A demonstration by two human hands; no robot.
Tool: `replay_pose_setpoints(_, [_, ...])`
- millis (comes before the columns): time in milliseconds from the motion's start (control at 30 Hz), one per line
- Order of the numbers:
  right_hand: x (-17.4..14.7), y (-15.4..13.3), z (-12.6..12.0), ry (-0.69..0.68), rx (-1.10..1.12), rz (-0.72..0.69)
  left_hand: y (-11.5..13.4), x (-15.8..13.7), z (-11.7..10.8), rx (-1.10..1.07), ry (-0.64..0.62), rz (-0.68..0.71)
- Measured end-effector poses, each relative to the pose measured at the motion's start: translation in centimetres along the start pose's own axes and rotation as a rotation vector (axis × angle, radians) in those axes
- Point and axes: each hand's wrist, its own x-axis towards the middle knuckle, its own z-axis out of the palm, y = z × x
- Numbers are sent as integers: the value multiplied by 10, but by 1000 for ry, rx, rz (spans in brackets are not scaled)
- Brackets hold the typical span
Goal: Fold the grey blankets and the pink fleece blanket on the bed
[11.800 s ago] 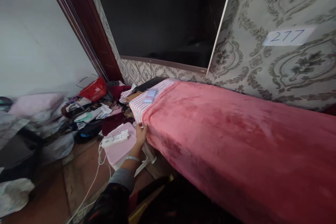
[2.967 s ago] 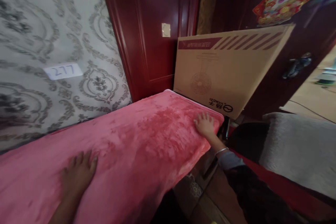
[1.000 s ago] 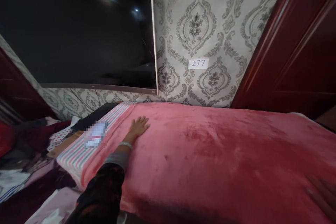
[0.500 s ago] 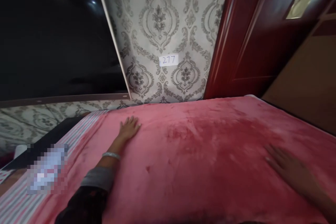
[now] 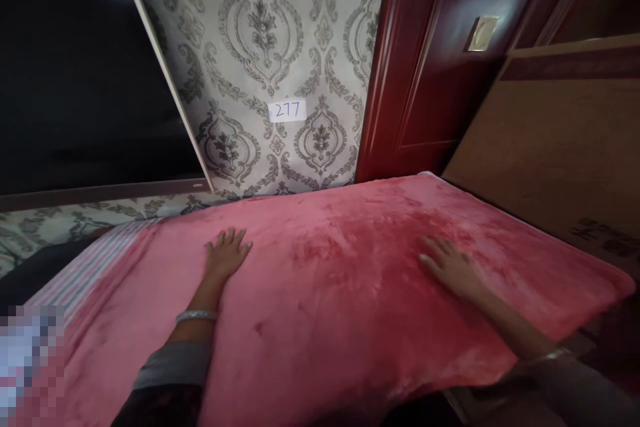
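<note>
A pink plush blanket [image 5: 310, 307] lies spread over a flat surface, its pile showing lighter and darker red patches. My left hand [image 5: 227, 255] rests palm down on its left part, fingers spread, with a silvery bangle at the wrist. On the darker red area to the right, my right hand [image 5: 453, 268] is laid flat, its fingers stretched out and slightly blurred. Neither hand grips anything. Along the blanket's left side shows a striped cloth [image 5: 95, 267] in white, grey and pink.
A large dark screen [image 5: 90, 80] is on the patterned wall [image 5: 260, 33] at the left. A paper label [image 5: 287, 111] reads 277. Red wooden panelling [image 5: 400, 80] and a big cardboard box [image 5: 560, 147] stand at the right. A pixelated patch covers the lower left.
My right hand has moved left and farther up across the blanket. The left hand keeps about its place on the blanket. The view has turned to the right, showing more of the cardboard.
</note>
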Motion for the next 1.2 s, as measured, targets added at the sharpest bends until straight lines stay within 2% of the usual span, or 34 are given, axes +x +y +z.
replay_pose_setpoints(133, [15,-141,-25,-41,139,-433,-1,1,1,-2,-13,6])
replay_pose_setpoints(233, [16,-230,-27,-16,189,-683,-4,3,2,12,-14,10])
replay_pose_setpoints(300, [18,-264,-21,31,212,-781,-5,4,4,14,-14,14])
replay_pose_setpoints(367, [25,-274,-13,43,206,-814,-7,5,7,15,-7,20])
replay_pose_setpoints(433, [39,-260,-6,-1,159,-752,-7,6,9,25,-1,17])
replay_pose_setpoints(500, [53,-224,-3,-59,97,-615,-8,7,11,34,5,13])
replay_pose_setpoints(600, [65,-138,-5,-77,37,-387,-8,9,10,45,-7,18])
replay_pose_setpoints(733, [49,-9,-14,-94,-28,111,-7,11,9,34,-22,18])
replay_pose_setpoints(800, [33,39,-18,-91,-47,405,-7,11,7,16,-13,13])
replay_pose_setpoints(833, [24,56,-19,-87,-45,500,-8,11,7,9,-2,7])
replay_pose_setpoints(867, [15,66,-19,-83,-35,533,-8,12,6,5,12,1])
replay_pose_setpoints(900, [7,71,-19,-81,-19,509,-9,12,5,1,26,-4])
replay_pose_setpoints(967, [-5,67,-18,-97,27,339,-12,12,2,3,55,2])
replay_pose_setpoints(1067, [-15,38,-14,-173,112,80,-11,9,-6,44,121,58])
replay_pose_setpoints(1133, [-14,19,-12,-208,166,-31,-2,1,-11,70,175,100])
replay_pose_setpoints(1200, [-10,11,-9,-205,189,-110,15,-15,-15,68,164,156])
